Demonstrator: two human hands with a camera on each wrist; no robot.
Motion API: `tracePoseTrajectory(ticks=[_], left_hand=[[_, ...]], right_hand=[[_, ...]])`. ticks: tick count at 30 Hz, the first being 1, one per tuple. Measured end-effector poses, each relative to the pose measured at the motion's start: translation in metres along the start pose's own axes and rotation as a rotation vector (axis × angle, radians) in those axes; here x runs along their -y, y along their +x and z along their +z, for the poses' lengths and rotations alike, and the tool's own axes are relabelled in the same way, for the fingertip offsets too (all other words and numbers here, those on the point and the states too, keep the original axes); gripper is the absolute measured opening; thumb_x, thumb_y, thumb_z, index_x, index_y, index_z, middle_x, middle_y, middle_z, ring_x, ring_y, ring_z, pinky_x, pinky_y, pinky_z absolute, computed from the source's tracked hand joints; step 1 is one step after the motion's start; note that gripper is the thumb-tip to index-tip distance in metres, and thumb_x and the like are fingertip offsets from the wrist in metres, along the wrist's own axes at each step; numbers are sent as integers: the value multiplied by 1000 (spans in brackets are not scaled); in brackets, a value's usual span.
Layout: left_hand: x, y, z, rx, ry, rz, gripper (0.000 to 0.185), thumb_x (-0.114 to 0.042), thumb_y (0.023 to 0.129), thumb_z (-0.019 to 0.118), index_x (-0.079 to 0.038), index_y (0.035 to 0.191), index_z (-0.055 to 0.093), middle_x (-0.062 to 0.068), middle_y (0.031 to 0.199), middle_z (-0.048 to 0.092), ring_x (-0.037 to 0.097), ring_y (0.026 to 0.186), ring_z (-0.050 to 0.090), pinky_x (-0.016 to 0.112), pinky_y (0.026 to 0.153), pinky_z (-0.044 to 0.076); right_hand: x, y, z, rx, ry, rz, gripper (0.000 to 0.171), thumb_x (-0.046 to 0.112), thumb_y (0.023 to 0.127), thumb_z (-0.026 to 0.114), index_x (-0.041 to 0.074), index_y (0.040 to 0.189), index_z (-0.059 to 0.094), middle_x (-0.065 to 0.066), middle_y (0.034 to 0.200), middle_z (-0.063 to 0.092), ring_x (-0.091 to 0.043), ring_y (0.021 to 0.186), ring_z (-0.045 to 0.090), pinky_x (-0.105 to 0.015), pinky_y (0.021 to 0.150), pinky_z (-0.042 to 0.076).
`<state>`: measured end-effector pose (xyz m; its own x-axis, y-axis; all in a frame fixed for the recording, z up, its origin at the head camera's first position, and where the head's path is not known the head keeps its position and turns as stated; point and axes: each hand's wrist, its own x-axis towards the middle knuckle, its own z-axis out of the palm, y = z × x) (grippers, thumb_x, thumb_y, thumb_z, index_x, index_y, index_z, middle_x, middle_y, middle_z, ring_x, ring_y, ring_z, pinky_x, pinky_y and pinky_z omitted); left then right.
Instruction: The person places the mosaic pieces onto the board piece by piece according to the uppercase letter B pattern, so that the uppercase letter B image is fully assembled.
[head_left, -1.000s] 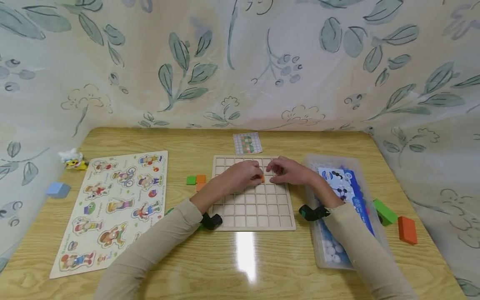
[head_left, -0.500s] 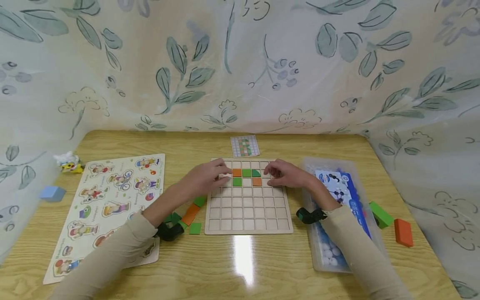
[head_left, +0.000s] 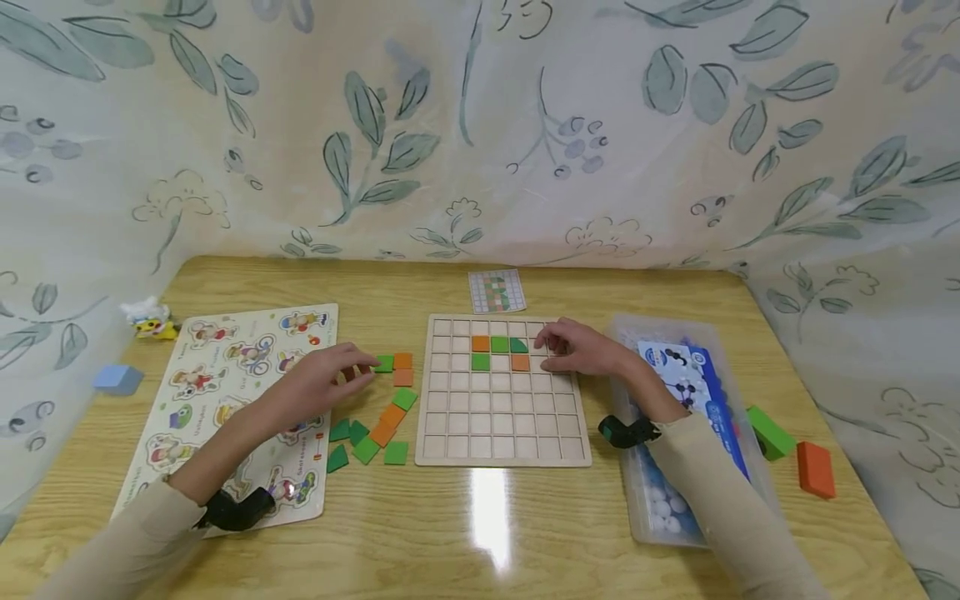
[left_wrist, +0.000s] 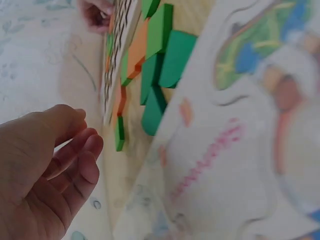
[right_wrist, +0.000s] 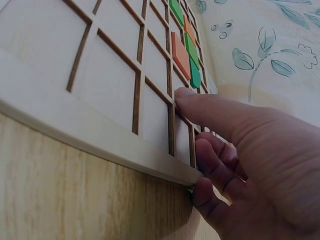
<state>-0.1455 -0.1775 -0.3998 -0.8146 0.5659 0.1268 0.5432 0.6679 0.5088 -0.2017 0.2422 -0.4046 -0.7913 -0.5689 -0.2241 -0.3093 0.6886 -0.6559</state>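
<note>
My left hand (head_left: 322, 383) hovers over the right edge of the picture puzzle board, its fingertips right at a green square tile (head_left: 384, 363). In the left wrist view nothing lies between thumb and fingers. My right hand (head_left: 577, 346) rests at the right side of the wooden grid board (head_left: 502, 425), thumb on its surface and the other fingers loosely bent by the edge. On the grid, an orange tile (head_left: 480, 343), a green tile (head_left: 499, 343) and a round-sided green tile (head_left: 518, 344) form a row; a green tile (head_left: 481, 362) and an orange tile (head_left: 520, 362) lie below.
Several loose orange and green tiles (head_left: 392, 415) lie between the grid and the puzzle board (head_left: 180, 417). A pattern card (head_left: 497, 292) is behind the grid. At right are a clear plastic box (head_left: 637, 500), a green block (head_left: 770, 432) and a red block (head_left: 815, 468).
My left hand has withdrawn from the grid and moved left to the loose tiles, leaving an orange tile in the second row. My right hand stays at the grid's right side.
</note>
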Motion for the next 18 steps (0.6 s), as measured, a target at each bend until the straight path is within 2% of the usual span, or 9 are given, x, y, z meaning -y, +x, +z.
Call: tracePoseTrajectory(ticks=[4, 12, 18], left_hand=[[2, -5, 4, 9, -40, 9, 19, -14, 94, 63, -9, 111, 70, -1, 98, 66, 8, 82, 61, 22, 67, 52], [2, -1, 13, 19, -147, 47, 21, -11, 94, 63, -6, 113, 69, 2, 100, 67, 11, 85, 64, 23, 71, 54], [0, 4, 22, 52, -219, 18, 22, -15, 93, 65, -9, 114, 70, 1, 103, 67, 9, 86, 63, 23, 72, 53]], right_hand=[[0, -1, 0, -5, 6, -6, 25, 15, 91, 67, 6, 114, 61, -10, 100, 50, -21, 90, 43, -34, 80, 40], [2, -1, 0, -7, 12, -7, 25, 16, 91, 67, 7, 114, 61, -11, 101, 50, -21, 90, 44, -35, 81, 41], [0, -2, 0, -8, 16, 3, 25, 16, 91, 68, 7, 114, 61, -10, 101, 50, -21, 90, 44, -34, 81, 41]])
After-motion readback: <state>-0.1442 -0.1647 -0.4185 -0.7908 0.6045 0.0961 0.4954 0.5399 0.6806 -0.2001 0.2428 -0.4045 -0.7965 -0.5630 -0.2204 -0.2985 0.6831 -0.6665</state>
